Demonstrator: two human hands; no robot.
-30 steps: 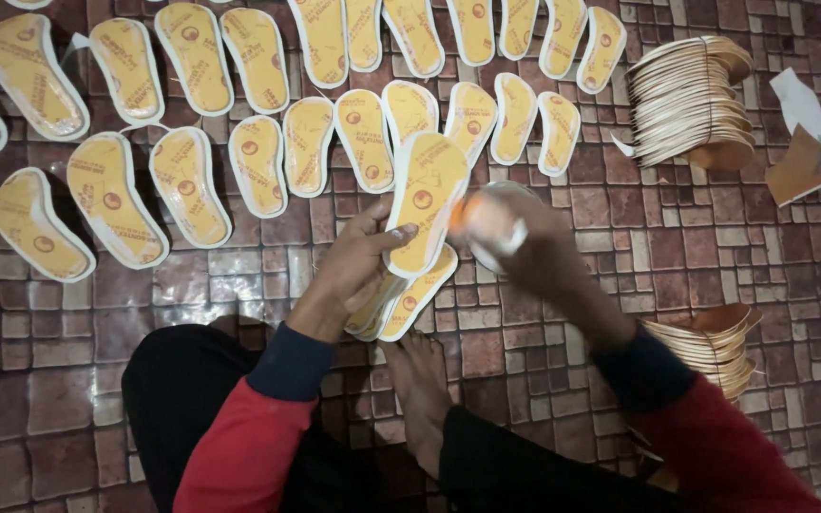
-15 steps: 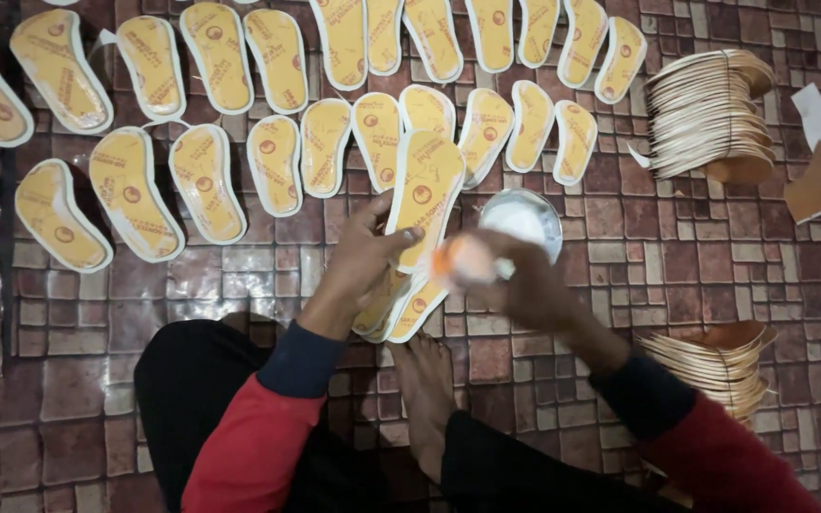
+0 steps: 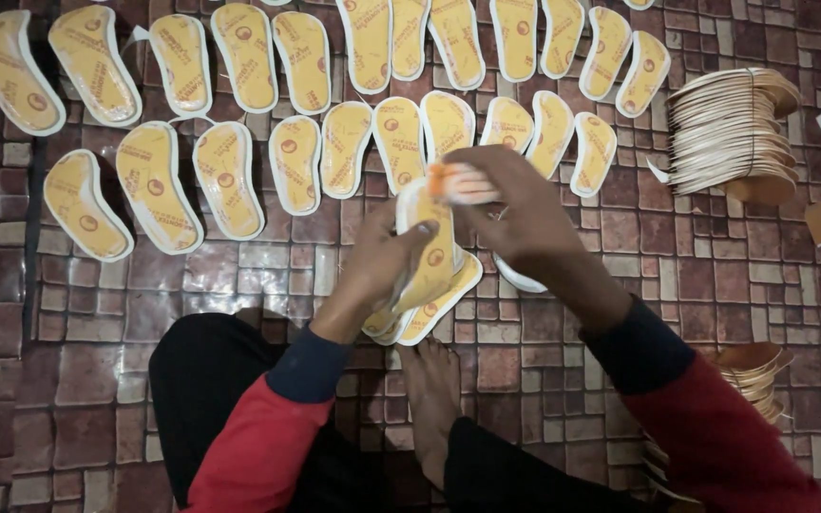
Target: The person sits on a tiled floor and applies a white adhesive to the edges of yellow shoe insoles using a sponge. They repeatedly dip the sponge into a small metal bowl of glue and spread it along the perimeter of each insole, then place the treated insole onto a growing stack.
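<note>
We see rows of insoles (image 3: 159, 185) lying flat on the floor (image 3: 78, 380) toward its far edge, side by side. Near the middle, our left hand (image 3: 377, 266) holds a small stack of insoles (image 3: 425, 285), and our right hand (image 3: 510, 214) rests over its top end. A bundled stack (image 3: 729, 128) sits at the far right, a second stack (image 3: 753, 375) at the near right, and our foot (image 3: 429, 399) lies just below the hands.

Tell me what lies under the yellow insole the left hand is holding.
Under the top insole, held by the left hand, more yellow insoles fan out in a stack. Their count is hidden. The right hand covers part of a white bowl beside them.
</note>
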